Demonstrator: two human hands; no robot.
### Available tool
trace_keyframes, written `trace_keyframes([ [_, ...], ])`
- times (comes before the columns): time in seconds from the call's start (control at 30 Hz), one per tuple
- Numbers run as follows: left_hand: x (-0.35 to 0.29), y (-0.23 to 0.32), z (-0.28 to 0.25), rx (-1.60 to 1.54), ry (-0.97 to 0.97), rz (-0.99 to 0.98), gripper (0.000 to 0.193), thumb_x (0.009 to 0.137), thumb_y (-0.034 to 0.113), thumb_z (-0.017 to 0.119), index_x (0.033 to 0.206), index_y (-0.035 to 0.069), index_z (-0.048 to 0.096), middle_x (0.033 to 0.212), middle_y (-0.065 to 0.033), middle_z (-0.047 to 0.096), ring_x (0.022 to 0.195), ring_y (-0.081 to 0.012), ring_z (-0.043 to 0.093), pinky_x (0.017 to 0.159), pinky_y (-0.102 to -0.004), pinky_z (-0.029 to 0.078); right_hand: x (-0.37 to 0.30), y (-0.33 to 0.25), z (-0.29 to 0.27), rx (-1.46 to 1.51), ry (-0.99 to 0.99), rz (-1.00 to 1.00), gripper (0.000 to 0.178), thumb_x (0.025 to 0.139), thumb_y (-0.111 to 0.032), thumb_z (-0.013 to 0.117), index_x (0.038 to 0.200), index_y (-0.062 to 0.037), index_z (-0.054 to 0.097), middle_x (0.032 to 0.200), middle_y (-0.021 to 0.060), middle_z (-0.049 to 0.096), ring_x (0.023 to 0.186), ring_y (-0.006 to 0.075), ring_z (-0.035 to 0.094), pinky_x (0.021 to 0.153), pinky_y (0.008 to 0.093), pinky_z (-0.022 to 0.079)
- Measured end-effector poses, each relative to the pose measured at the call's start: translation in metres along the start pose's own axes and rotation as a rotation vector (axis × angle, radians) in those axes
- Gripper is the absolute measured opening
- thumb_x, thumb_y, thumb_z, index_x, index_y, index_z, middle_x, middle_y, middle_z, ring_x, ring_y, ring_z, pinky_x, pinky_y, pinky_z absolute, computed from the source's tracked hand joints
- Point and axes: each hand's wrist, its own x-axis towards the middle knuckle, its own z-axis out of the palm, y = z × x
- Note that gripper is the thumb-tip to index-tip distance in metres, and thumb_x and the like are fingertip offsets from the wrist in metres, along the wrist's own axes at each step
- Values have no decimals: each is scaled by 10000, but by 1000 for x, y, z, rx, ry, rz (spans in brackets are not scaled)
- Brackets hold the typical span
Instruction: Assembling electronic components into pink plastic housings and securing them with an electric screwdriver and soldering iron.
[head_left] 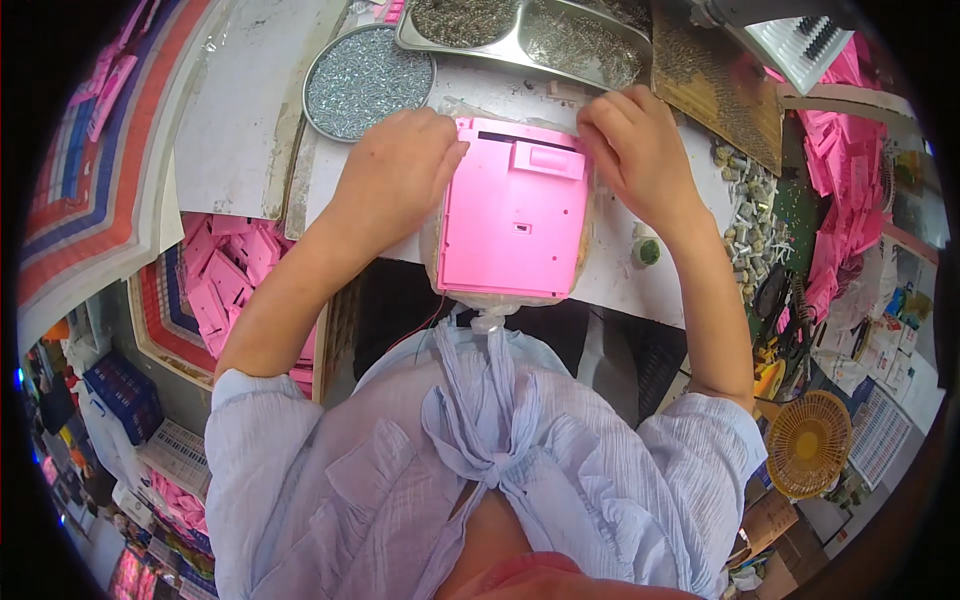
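Note:
A square pink plastic housing [500,225] lies in front of me on a pad wrapped in see-through plastic [488,303]. It has a dark slot along its far edge, a raised block below that and a small rectangular hole near its middle. My left hand [405,165] is closed at the far left corner, thumb and fingertips pressed against the edge. At the far right corner, my right hand [637,150] is closed too, its curled fingers against the side. The fingertips of both hands are partly hidden, so any small part between them does not show.
Beyond my left hand stands a round metal dish [368,85] of small silvery screws. A steel divided tray [530,40] holds more small metal parts. Small motor-like parts [745,220] lie right. Pink parts fill a box [215,280] at left. A yellow fan [808,445] is lower right.

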Motion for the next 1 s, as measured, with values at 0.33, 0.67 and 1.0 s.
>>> trace_keyframes([
  [0.33,9,9,-4,242,-94,81,225,937,228,685,849,50,579,796,-123,573,792,-324,603,716,-444,487,4,10,-7,-23,-69,-183,105,815,-172,760,852,-108,687,832,23,659,948,276,599,937,439,477],
  [0.67,2,-64,-34,519,42,-176,196,868,271,762,960,103,721,912,-61,668,862,-292,637,738,-404,482,111,-17,32,-18,-113,-336,94,836,-161,712,854,-75,746,879,49,713,931,254,637,821,406,513],
  [1.0,-3,-85,-31,261,120,-283,225,902,280,727,820,70,723,822,-83,686,813,-309,646,752,-464,462,158,-47,120,-289,-120,-378,232,859,-253,615,803,-117,793,874,67,748,1014,259,631,868,441,460],
])
